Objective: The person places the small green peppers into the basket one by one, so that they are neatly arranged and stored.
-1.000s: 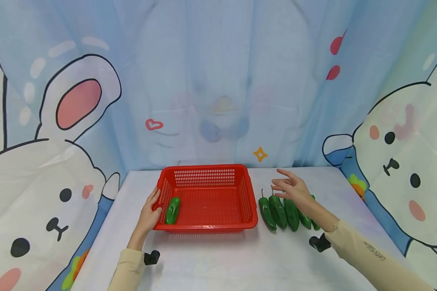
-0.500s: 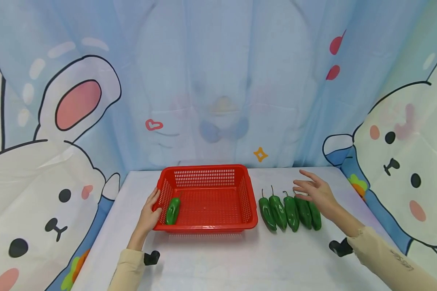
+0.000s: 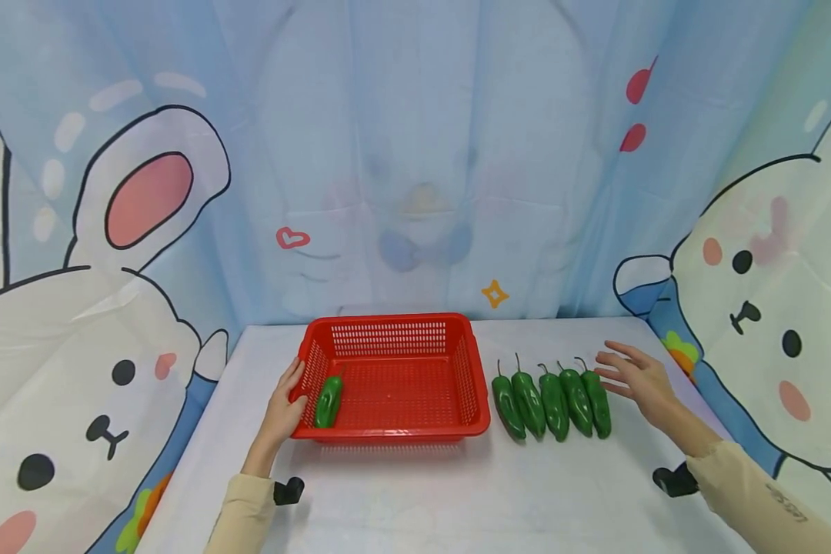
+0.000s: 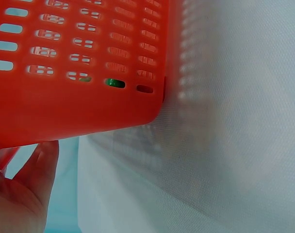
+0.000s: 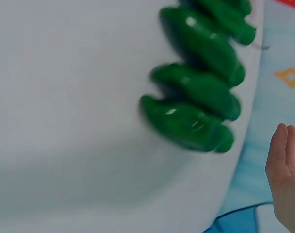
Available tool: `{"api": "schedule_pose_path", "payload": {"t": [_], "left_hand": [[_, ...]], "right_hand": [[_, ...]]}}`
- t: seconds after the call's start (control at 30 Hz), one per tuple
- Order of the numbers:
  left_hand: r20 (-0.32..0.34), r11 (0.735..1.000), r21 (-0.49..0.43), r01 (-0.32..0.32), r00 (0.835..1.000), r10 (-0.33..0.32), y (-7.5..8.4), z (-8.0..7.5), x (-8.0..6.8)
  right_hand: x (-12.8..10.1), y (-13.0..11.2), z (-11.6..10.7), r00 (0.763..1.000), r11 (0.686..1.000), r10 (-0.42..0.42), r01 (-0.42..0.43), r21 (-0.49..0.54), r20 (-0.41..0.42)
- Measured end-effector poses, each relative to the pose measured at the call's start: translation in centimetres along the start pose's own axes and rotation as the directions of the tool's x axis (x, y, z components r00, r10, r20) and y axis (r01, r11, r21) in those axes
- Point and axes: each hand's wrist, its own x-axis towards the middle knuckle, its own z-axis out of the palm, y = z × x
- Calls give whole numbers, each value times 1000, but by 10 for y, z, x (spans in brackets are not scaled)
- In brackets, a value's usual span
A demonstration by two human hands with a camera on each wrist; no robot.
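A red plastic basket [image 3: 395, 432] with slotted walls stands on the white table, and a green chili pepper [image 3: 328, 402] lies inside along its left wall. My left hand [image 3: 283, 406] holds the basket's left rim; the left wrist view shows the thumb [image 4: 44, 167] against the rim near the corner. To the right of the basket, several green chili peppers [image 3: 555, 406] lie side by side in a row, stems pointing away. My right hand [image 3: 640, 382] hovers just right of the rightmost pepper [image 3: 598, 406], fingers extended and holding nothing.
The white tabletop [image 3: 457, 500] reaches back to a blue curtain [image 3: 415, 154] printed with cartoon rabbits. Both wrists carry a small black camera mount, such as the right one [image 3: 675, 480].
My right hand has moved rightward from above the pepper row to beyond its right end, uncovering the peppers. My left hand, the basket and the peppers have stayed in place.
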Motion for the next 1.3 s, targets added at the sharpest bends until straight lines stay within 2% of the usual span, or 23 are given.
{"api": "schedule_pose_path", "payload": {"t": [0.13,0.3,0.53,0.77,1.0,1.3], "left_hand": [[5,1000,1,6,1000,-6,0,0,0],[10,1000,4,11,1000,-11,-1,0,1],[9,1000,-1,26,1000,-26,-2,-1,1],[6,1000,-1,23,1000,-23,-3,1,3],[-4,1000,3,11,1000,-11,-2,2,3],[-7,1000,2,26,1000,-26,-2,2,3]], "right_hand": [[4,15,-11,996,997,73,-73,-13,-48],[5,28,-19,993,992,104,-108,-71,-57],[9,43,-11,985,983,158,-163,-80,-74],[11,56,-1,964,966,236,-246,-81,-120],[14,61,1,953,955,265,-281,-100,-146],[18,76,1,948,945,275,-297,-136,-158]]}}
